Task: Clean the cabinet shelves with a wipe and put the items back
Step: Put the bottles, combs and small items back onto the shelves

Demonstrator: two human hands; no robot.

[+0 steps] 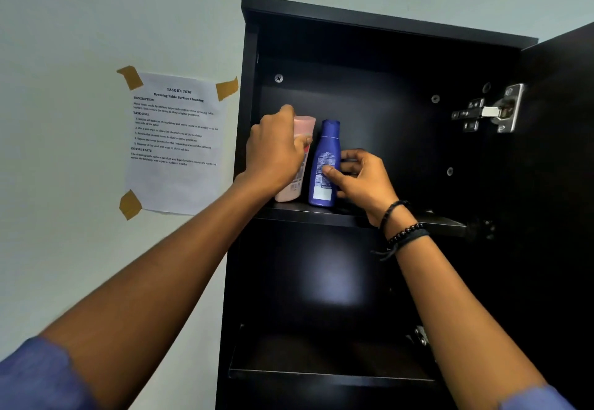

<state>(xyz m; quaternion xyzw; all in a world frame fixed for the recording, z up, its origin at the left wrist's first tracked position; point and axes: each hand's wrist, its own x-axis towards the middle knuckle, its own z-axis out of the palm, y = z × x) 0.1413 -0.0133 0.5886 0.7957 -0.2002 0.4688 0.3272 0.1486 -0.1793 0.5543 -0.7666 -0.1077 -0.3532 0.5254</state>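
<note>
On the upper shelf (299, 215), left hand (276, 152) grips pink bottle (304, 126), right hand (363, 178) pinches blue bottle (326, 152) (both standing)

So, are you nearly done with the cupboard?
Hard to say. Both bottles sit on the top shelf: the left hand grips the pink bottle, the right hand the blue bottle. They may be going back, or just coming out. No wipe shows, so I can't tell if any shelf is wiped. The lower shelf holds nothing I can see.
</note>
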